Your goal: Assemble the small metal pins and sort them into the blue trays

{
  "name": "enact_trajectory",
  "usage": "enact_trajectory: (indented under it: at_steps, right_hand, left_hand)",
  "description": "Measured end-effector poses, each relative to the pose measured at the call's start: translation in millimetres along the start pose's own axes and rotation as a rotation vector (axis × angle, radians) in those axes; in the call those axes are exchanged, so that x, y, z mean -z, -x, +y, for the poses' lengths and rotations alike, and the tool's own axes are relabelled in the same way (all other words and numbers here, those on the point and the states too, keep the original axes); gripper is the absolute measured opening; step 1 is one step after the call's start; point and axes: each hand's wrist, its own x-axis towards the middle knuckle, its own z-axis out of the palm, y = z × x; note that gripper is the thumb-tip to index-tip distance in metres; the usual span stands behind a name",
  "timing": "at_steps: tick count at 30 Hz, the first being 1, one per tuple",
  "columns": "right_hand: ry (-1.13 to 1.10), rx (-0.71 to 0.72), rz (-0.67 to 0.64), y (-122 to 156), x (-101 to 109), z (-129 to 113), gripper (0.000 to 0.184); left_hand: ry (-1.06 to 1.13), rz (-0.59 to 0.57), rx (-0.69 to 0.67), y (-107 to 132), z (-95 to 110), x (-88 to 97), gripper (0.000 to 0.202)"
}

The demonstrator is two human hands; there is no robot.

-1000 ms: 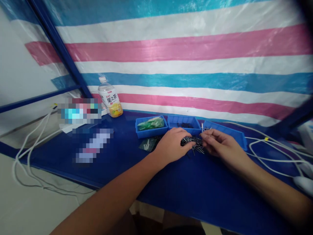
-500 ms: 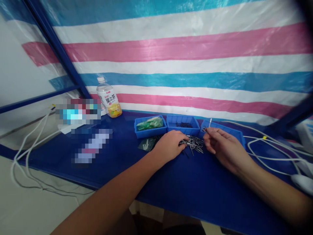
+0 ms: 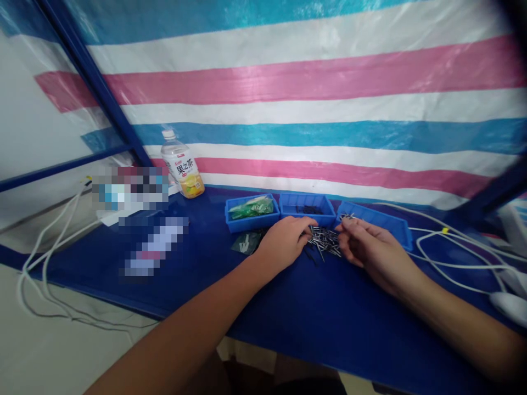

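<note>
The left hand (image 3: 284,244) lies low and loosely curled, its fingertips (image 3: 308,223) at the edge of a loose pile of thin metal pins (image 3: 323,241) on the blue tabletop (image 3: 329,329). Nothing shows gripped in it, though the fingers hide that side of the pile. The right hand (image 3: 379,252) is narrower, with thumb and fingers drawn together just beside the pile and close to the rim of the right-hand blue plastic tray (image 3: 387,230). A few pins (image 3: 348,216) show at its fingertips, perhaps pinched, but they are too small and thin to be sure.

The middle blue tray (image 3: 307,204) sits just behind the pile and holds a dark heap of small parts that can't be made out. The left-hand blue tray (image 3: 251,215) holds green packets, and a small clear bag (image 3: 247,242) lies in front of it. Farther left stand a plastic bottle of fruit tea (image 3: 181,167) and two pixelated, unreadable objects (image 3: 154,247). White cables (image 3: 453,258) run along the right, ending near a white computer mouse (image 3: 509,307) cut off by the frame.
</note>
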Motion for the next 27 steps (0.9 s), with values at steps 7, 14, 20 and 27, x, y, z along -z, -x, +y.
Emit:
enact_trajectory:
  at_steps: [7,14,20,27]
  right_hand:
    - [0.190,0.119,-0.025,-0.5,3.0,0.4,0.036]
    - [0.471,0.338,-0.010,-1.3,4.9,3.9,0.038]
    - [0.474,0.294,-0.113,-1.5,2.2,3.9,0.039]
    - [0.463,0.299,-0.097,0.4,1.3,3.7,0.036]
  left_hand:
    - [0.258,0.177,-0.010,-2.9,4.1,1.6,0.045]
    - [0.473,0.186,0.002,-2.9,15.5,1.2,0.049]
    - [0.578,0.206,0.003,-2.3,15.5,-3.2,0.056]
    - [0.620,0.206,0.015,-1.0,18.8,-2.8,0.056]
